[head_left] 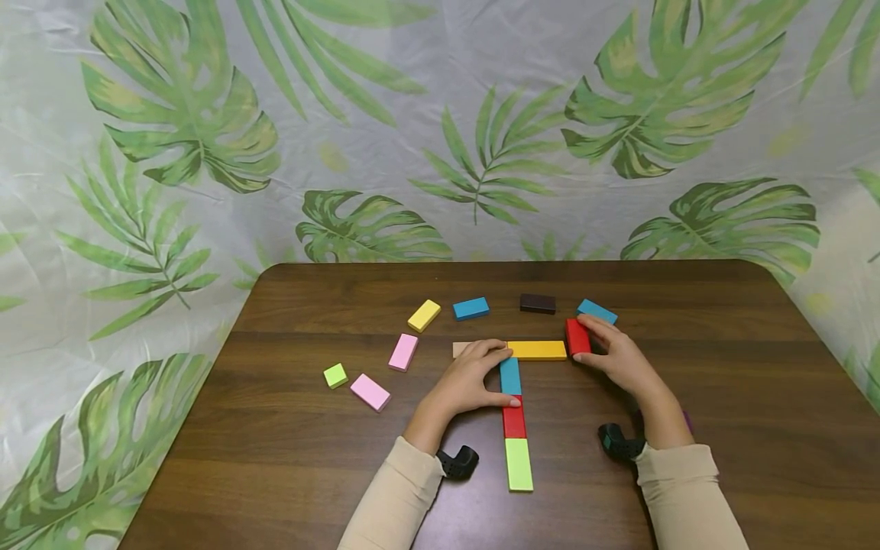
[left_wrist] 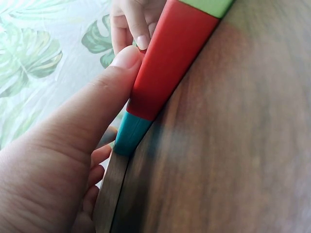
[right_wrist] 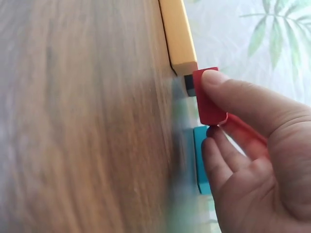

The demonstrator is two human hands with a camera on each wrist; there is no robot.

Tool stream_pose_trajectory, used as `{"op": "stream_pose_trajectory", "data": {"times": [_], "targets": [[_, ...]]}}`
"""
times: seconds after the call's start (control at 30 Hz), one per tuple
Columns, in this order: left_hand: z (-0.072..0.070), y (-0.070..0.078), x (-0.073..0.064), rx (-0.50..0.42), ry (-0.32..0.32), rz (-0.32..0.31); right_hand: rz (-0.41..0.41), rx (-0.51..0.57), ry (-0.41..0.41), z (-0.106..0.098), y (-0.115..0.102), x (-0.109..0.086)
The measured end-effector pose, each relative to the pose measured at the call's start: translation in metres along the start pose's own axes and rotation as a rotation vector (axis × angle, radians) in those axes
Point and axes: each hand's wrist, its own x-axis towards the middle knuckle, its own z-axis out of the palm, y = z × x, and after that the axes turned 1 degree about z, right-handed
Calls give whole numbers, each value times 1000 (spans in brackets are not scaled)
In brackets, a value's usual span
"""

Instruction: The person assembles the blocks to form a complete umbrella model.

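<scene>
On the table, a T-shaped flat layout has a yellow-orange block [head_left: 537, 351] and a pale wooden block [head_left: 462, 349] across its top. Its stem runs down through a blue block [head_left: 510, 376], a red block [head_left: 514, 422] and a lime green block [head_left: 519, 464]. My left hand [head_left: 464, 386] rests over the junction, thumb touching the stem's red block, fingertips by the pale block. Between thumb and fingers, my right hand [head_left: 624, 365] pinches another red block [right_wrist: 209, 99], close to the yellow-orange block's right end.
Behind lie a yellow block [head_left: 424, 315], a blue block [head_left: 470, 308], a black block [head_left: 538, 304] and another blue block [head_left: 597, 311] near my right fingers. To the left are two pink blocks [head_left: 403, 352] and a small green block [head_left: 335, 376]. Something purple shows behind my right wrist.
</scene>
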Motion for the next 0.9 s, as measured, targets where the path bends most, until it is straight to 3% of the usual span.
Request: {"op": "stream_pose_trajectory", "data": {"times": [0.9], "targets": [[0, -1, 0, -3, -2, 2, 31, -59, -49, 5, 8, 6]]}}
